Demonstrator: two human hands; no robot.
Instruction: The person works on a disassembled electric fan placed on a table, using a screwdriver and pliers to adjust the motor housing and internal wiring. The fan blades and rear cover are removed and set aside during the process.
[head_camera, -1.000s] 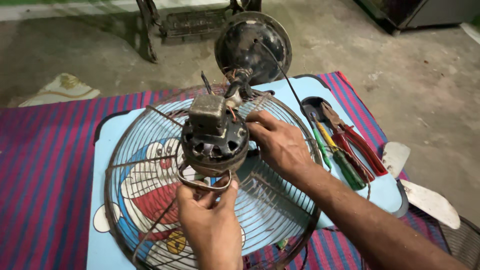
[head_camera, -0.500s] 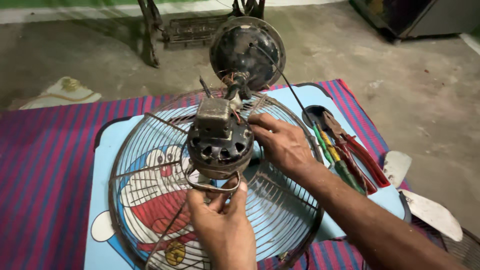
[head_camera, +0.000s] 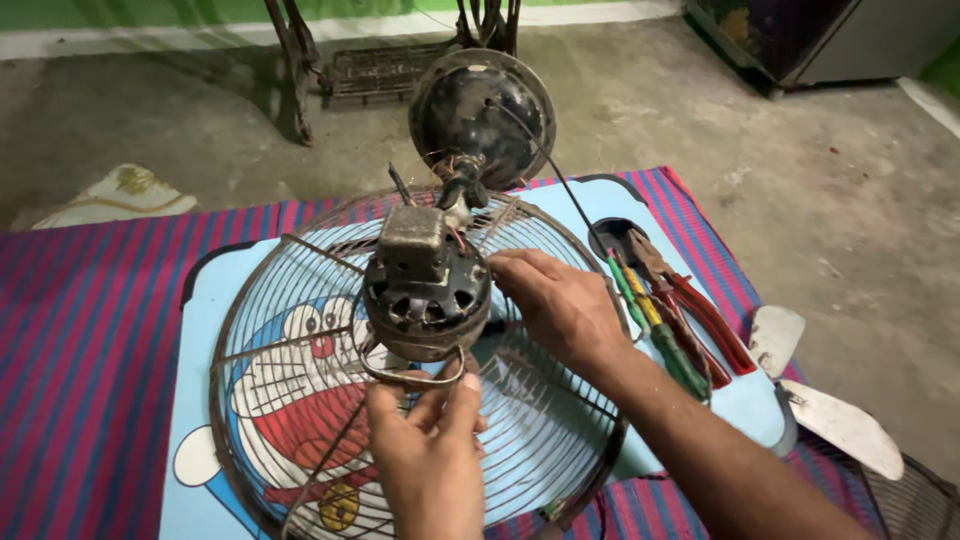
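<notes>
Head view: the left hand (head_camera: 428, 450) comes up from the bottom edge, fingers closed around the lower edge of the motor (head_camera: 427, 290) where a wire loop (head_camera: 415, 372) curves under it. The right hand (head_camera: 560, 305) reaches in from the lower right, fingers curled against the motor's right side; whether they pinch anything there cannot be told.

The motor, dark and dusty with a boxy block on top, stands at the centre of a round wire grille (head_camera: 300, 330), which lies flat on a blue cartoon mat (head_camera: 215, 290). Behind the motor, a neck joins it to a round black base (head_camera: 480, 115) tipped up on edge, with a thin cable (head_camera: 555, 170) running from it toward the right.

Just right of the right hand, on the mat, lie screwdrivers (head_camera: 660, 335) with green and yellow handles and red-handled pliers (head_camera: 700, 310). Under the mat is a striped purple cloth (head_camera: 90, 330) on the concrete floor (head_camera: 820, 180). White fan blades (head_camera: 830, 400) lie at the right edge.

Compared with half a second ago, both hands keep the same places on the motor; the grille and tools sit slightly lower and more to the left in view, and nothing else has moved.
</notes>
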